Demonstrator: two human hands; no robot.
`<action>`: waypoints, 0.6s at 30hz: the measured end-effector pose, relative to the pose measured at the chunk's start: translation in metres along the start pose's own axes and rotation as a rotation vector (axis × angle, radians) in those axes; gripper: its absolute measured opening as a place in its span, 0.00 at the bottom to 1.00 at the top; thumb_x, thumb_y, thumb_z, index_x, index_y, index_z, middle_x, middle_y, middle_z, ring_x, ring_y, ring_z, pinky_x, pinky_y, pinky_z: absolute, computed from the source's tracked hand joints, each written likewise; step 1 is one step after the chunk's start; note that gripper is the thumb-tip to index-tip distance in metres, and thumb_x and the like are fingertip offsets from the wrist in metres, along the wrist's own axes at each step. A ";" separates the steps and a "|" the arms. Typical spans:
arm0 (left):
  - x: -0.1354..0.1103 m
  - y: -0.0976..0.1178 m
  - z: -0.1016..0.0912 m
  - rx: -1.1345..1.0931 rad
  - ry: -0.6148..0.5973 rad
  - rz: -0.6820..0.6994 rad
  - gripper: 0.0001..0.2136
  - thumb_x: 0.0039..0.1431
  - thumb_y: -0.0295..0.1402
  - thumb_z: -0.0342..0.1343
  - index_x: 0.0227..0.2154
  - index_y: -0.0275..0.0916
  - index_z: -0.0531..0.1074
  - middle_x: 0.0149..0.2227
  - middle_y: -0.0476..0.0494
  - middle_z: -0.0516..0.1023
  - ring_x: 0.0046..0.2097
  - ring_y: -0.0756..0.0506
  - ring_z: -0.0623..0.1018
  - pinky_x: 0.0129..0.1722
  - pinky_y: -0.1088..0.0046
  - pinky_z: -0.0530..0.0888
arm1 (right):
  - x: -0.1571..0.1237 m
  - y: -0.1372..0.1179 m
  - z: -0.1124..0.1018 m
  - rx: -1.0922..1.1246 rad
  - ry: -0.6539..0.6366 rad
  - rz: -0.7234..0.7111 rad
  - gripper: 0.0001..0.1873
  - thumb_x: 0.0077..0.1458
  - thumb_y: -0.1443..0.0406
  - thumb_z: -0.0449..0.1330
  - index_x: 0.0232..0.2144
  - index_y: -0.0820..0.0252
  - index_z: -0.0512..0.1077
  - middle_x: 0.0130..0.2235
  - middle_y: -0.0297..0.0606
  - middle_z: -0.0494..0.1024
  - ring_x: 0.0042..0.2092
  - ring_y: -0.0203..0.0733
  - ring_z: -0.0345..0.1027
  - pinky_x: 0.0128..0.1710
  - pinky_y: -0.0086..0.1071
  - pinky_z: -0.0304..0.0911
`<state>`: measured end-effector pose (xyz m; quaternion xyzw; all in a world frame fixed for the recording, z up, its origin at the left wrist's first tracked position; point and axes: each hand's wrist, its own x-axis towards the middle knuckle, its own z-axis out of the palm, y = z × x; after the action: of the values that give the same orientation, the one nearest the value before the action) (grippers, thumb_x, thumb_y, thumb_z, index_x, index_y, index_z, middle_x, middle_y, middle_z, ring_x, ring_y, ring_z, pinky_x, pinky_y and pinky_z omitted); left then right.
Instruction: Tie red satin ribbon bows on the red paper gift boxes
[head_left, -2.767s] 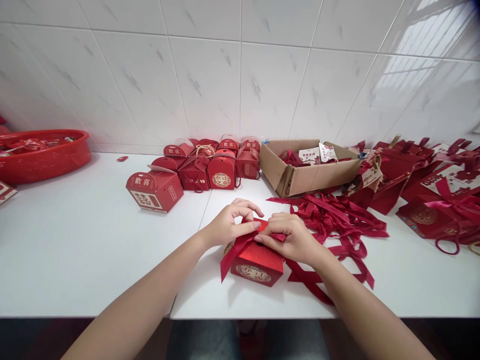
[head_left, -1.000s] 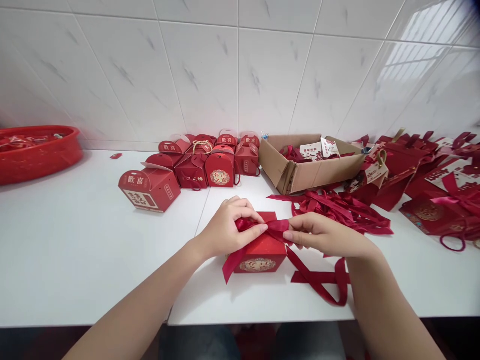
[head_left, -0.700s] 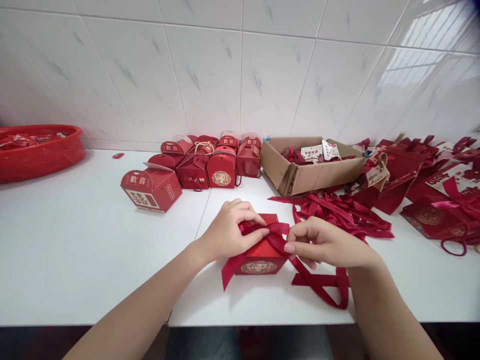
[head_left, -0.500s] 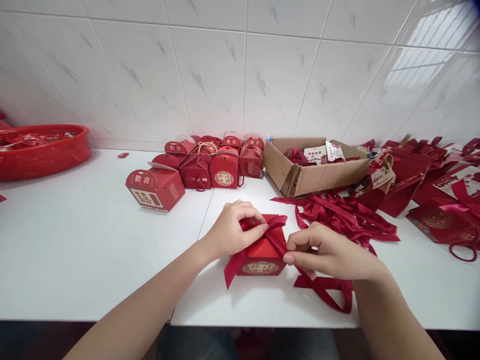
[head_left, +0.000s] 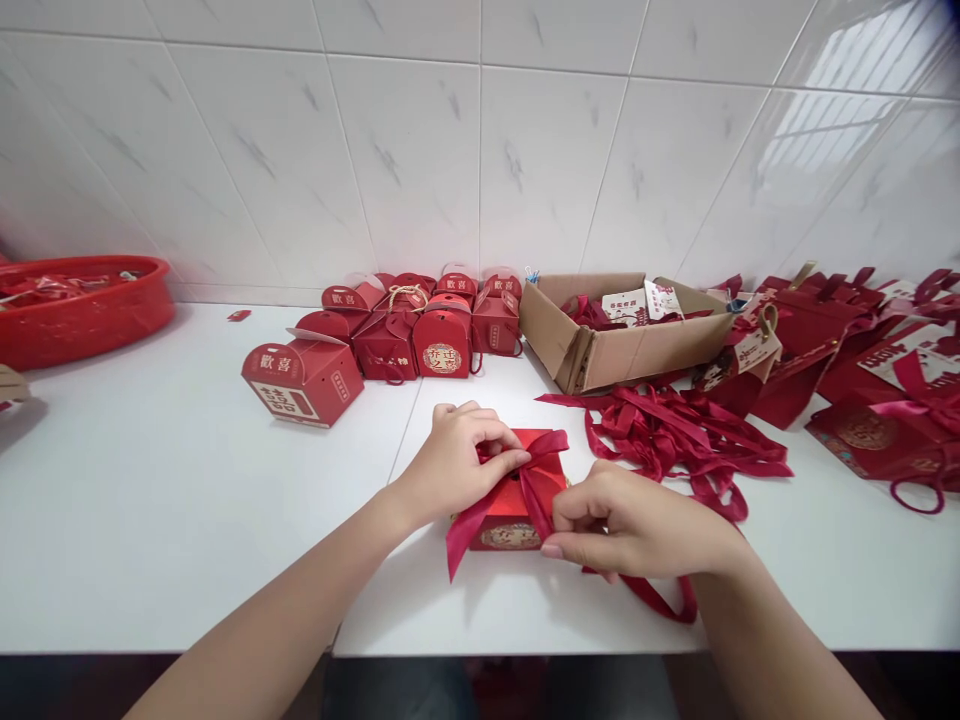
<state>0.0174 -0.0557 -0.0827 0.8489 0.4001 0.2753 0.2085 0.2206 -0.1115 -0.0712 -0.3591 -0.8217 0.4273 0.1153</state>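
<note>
A small red gift box point(head_left: 504, 522) with a gold emblem stands near the front edge of the white table point(head_left: 172, 500). A dark red ribbon point(head_left: 534, 470) crosses its top, with one tail hanging down its left front. My left hand point(head_left: 454, 465) pinches the ribbon's knot on top of the box. My right hand point(head_left: 626, 520) is closed on the ribbon's other strand at the box's right front corner. The rest of that strand loops on the table under my right wrist.
Several finished red boxes point(head_left: 390, 335) stand at the back centre. An open cardboard box point(head_left: 622, 335) holds ribbons and tags. Loose ribbons point(head_left: 675, 440) lie right of my hands, red gift bags point(head_left: 870, 370) at far right, a red basin point(head_left: 79, 310) at far left.
My right hand has drawn the ribbon strand from the box's right side down and toward me, over the front corner. My left hand has stayed pinched on the knot.
</note>
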 end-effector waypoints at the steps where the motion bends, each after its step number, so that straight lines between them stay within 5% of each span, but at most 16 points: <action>1: 0.000 0.000 0.000 0.008 -0.005 -0.004 0.09 0.54 0.38 0.58 0.23 0.41 0.75 0.26 0.52 0.76 0.33 0.48 0.70 0.45 0.60 0.57 | 0.001 0.000 0.000 -0.005 -0.006 -0.003 0.20 0.59 0.55 0.53 0.20 0.61 0.62 0.17 0.30 0.68 0.18 0.27 0.58 0.19 0.21 0.53; 12: 0.002 -0.001 0.000 0.008 -0.046 -0.037 0.09 0.54 0.40 0.58 0.23 0.42 0.76 0.26 0.51 0.76 0.35 0.46 0.70 0.46 0.59 0.56 | 0.000 0.003 -0.002 -0.055 0.011 -0.101 0.18 0.57 0.60 0.56 0.19 0.62 0.64 0.16 0.28 0.65 0.18 0.26 0.53 0.19 0.23 0.50; 14: 0.002 -0.001 0.001 -0.011 -0.043 -0.029 0.10 0.54 0.40 0.57 0.23 0.42 0.75 0.26 0.50 0.76 0.35 0.46 0.70 0.47 0.58 0.56 | 0.001 0.007 -0.005 -0.043 0.189 -0.143 0.18 0.54 0.58 0.59 0.18 0.62 0.65 0.16 0.27 0.61 0.19 0.27 0.49 0.19 0.25 0.46; 18: 0.001 -0.002 -0.005 -0.153 -0.052 -0.071 0.10 0.55 0.41 0.55 0.28 0.40 0.75 0.27 0.48 0.74 0.34 0.47 0.69 0.42 0.64 0.63 | 0.007 0.015 -0.011 0.012 0.797 -0.209 0.18 0.56 0.58 0.57 0.19 0.61 0.64 0.19 0.30 0.62 0.22 0.30 0.53 0.22 0.27 0.50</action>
<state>0.0135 -0.0528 -0.0803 0.8227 0.4021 0.2755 0.2927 0.2285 -0.0938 -0.0775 -0.4102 -0.7423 0.2458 0.4693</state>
